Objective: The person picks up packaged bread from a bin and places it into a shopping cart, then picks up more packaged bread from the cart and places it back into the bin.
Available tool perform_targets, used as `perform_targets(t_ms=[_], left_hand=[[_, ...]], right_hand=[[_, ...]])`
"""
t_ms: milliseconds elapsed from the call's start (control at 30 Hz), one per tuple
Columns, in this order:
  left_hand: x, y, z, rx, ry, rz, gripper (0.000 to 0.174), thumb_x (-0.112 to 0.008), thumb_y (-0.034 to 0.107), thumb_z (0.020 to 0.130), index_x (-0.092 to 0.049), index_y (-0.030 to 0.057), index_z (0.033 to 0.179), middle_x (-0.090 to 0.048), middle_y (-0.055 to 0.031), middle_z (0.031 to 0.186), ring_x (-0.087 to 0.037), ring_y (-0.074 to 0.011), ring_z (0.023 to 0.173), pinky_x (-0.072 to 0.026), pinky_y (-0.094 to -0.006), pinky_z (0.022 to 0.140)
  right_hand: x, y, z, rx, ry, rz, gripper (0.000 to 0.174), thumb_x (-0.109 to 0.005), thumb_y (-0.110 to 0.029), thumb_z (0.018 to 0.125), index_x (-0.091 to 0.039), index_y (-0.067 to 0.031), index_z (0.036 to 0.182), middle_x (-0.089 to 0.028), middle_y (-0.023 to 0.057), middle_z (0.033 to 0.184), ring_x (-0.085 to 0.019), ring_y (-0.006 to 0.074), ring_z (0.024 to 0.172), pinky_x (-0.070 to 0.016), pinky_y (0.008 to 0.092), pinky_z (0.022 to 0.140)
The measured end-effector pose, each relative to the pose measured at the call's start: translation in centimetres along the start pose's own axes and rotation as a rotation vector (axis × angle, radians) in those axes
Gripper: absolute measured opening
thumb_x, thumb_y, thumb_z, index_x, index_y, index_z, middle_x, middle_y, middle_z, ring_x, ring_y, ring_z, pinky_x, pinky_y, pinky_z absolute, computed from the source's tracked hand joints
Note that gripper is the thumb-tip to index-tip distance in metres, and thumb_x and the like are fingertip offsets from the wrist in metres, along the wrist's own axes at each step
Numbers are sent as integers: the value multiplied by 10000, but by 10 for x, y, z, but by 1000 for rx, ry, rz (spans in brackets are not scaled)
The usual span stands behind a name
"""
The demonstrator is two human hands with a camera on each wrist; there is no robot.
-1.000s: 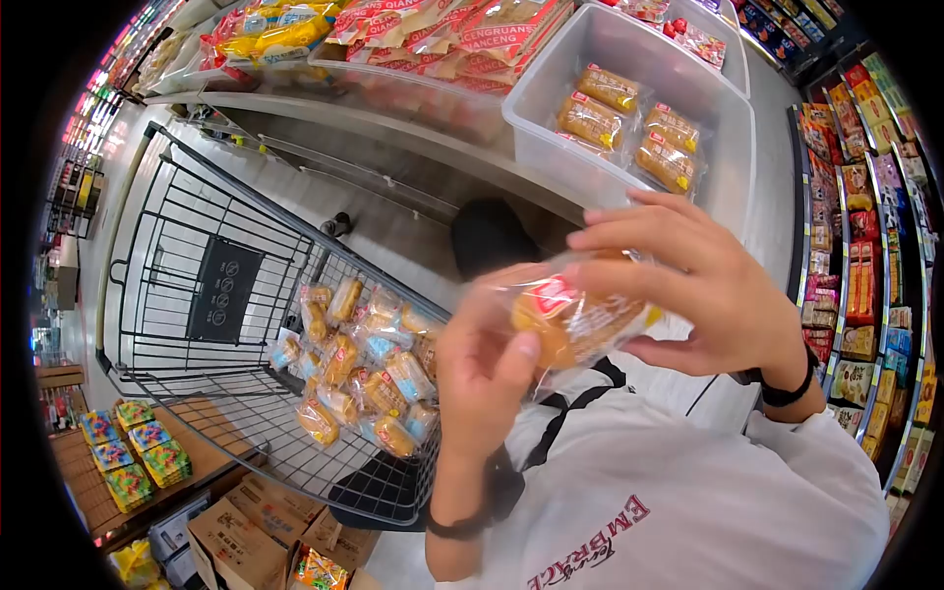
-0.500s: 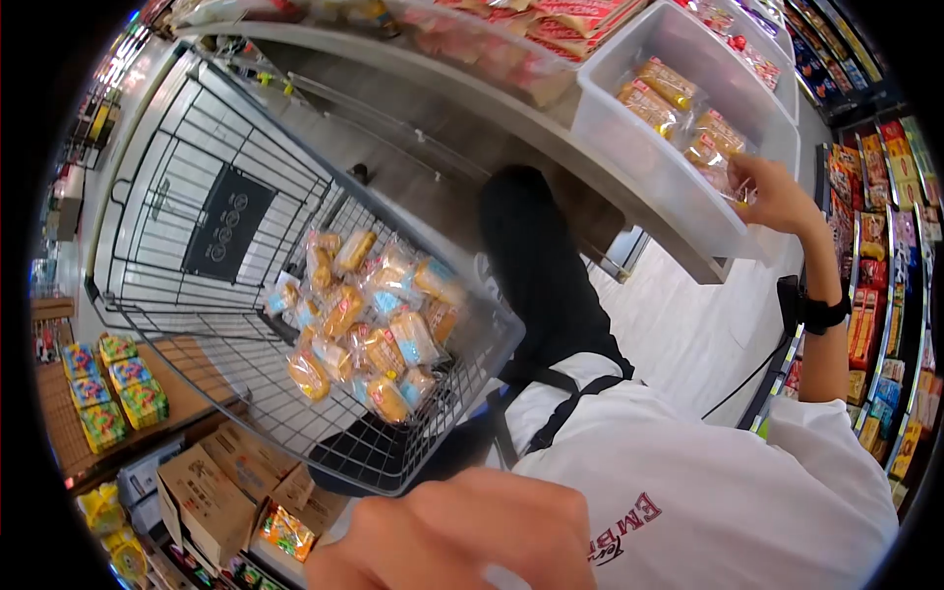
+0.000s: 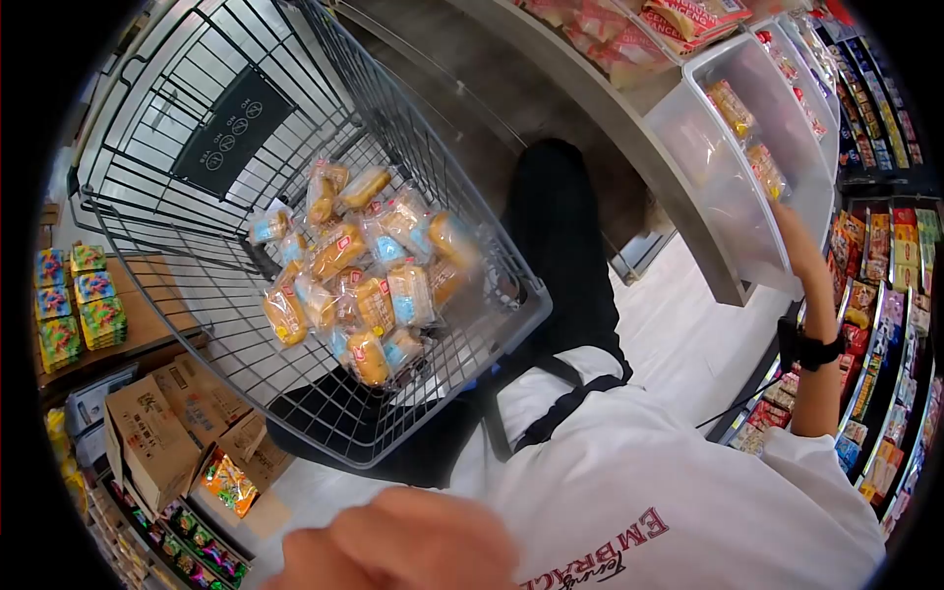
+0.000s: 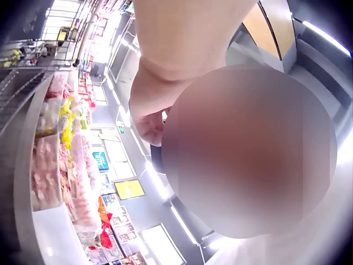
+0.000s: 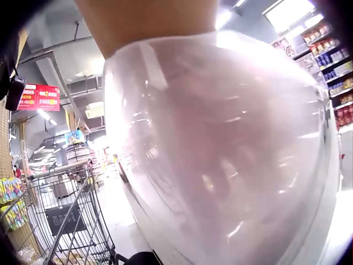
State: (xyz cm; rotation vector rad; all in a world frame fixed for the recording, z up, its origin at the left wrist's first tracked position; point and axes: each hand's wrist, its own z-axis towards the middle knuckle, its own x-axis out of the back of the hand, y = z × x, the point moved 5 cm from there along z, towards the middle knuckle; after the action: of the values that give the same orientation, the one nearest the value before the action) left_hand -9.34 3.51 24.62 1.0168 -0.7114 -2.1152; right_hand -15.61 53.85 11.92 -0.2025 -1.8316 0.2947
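My right hand (image 3: 784, 218) reaches over the near rim into a translucent plastic bin (image 3: 713, 182). Its fingers are right at a wrapped bread roll (image 3: 766, 169) and partly out of sight; another wrapped roll (image 3: 730, 106) lies farther back. From the right wrist, the cloudy bin wall (image 5: 220, 149) fills the middle and blurs the hand behind it. Close to the head camera, my left hand (image 3: 403, 546) is raised with curled fingers, nothing showing in it. The left wrist view has this hand (image 4: 148, 118) beside a blurred round area.
A wire shopping cart (image 3: 526, 315) with a pile of wrapped rolls (image 3: 339, 251) stands left of my leg (image 3: 560, 211). Beside the bin runs the display's curved edge (image 3: 713, 261). Cardboard boxes (image 3: 152, 428) sit lower left; stocked shelves (image 3: 905, 256) line the right.
One second ago both hands held a wrapped roll before the chest. Since then the hands have parted: the right went down into the bin, the left up near the camera. The view has shifted.
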Motion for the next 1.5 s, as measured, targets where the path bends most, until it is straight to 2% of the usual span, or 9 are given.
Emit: perform_targets(t_ms=[133, 233, 367, 467, 567, 767, 1000, 1167, 1500], left_hand=[[66, -17, -28, 448, 253, 405, 172, -622, 125, 874, -569, -2, 978, -624, -123, 889, -604, -182, 793, -478, -294, 688], [158, -64, -53, 865, 349, 718, 260, -631, 111, 860, -590, 9, 1096, -644, -138, 1023, -615, -204, 941, -481, -288, 832], [246, -123, -115, 1146, -189, 1555, 662, -775, 208, 733, -485, 40, 1304, -556, -187, 1232, -581, -336, 1095, -471, -420, 941], [251, -145, -138, 1122, -385, 1723, 828, -836, 242, 644, -444, 58, 1349, -468, -218, 1326, -495, -400, 1202, -446, -478, 976], [230, -147, -127, 1234, -104, 1643, 914, -861, 259, 608, -410, 89, 1385, -374, -243, 1396, -402, -427, 1291, -404, -525, 1010], [249, -164, -167, 1071, -140, 1746, 1094, -867, 156, 581, -252, 209, 1484, -282, -259, 1449, -449, -457, 1252, -454, -454, 999], [257, -160, -181, 1154, -163, 1557, 1142, -852, 44, 553, -231, 210, 1496, -321, -260, 1394, -529, -489, 1149, -488, -488, 976], [282, -183, -217, 797, 3, 1381, 1036, -828, 47, 613, -257, 157, 1471, -354, -241, 1354, -484, -469, 1196, -459, -467, 1006], [262, -131, -177, 939, 69, 1186, 648, -689, 18, 759, -371, 42, 1323, -484, -211, 1247, -526, -372, 1147, -450, -389, 972]], right_hand=[[5, -3, -14, -104, -136, 110, 602, -711, -86, 792, -488, -25, 1347, -588, 201, 1230, -558, 250, 1147, -432, 401, 984], [70, -75, -32, -126, 311, -228, 422, -706, -69, 819, -579, -87, 1221, -630, 90, 1186, -591, 216, 1110, -478, 333, 881], [66, -201, -23, 224, 625, 215, 185, -584, -77, 943, -602, -29, 1122, -650, 110, 1144, -637, 169, 999, -519, 293, 832], [-21, -329, 28, 408, 116, 613, 334, -759, -119, 768, -630, -10, 1056, -647, 126, 1034, -637, 238, 938, -505, 341, 834], [-138, -379, 73, 634, -199, 256, 492, -762, -159, 739, -576, 11, 1161, -613, 205, 1088, -595, 382, 1033, -493, 427, 879], [-262, -435, 138, 585, -662, -179, 596, -836, -258, 641, -628, -25, 1149, -648, 193, 1125, -625, 362, 1067, -507, 429, 888], [-295, -435, 131, 576, -471, -432, 358, -721, -144, 727, -696, -96, 1080, -699, 112, 1039, -656, 330, 1023, -519, 425, 859], [-321, -429, 131, 620, -598, -172, 550, -780, -203, 674, -615, -79, 1184, -650, 177, 1158, -635, 334, 1072, -494, 406, 930], [-339, -428, 151, 570, -697, 471, 871, -830, -331, 600, -508, -89, 1373, -633, 210, 1213, -626, 299, 1105, -490, 382, 936]])
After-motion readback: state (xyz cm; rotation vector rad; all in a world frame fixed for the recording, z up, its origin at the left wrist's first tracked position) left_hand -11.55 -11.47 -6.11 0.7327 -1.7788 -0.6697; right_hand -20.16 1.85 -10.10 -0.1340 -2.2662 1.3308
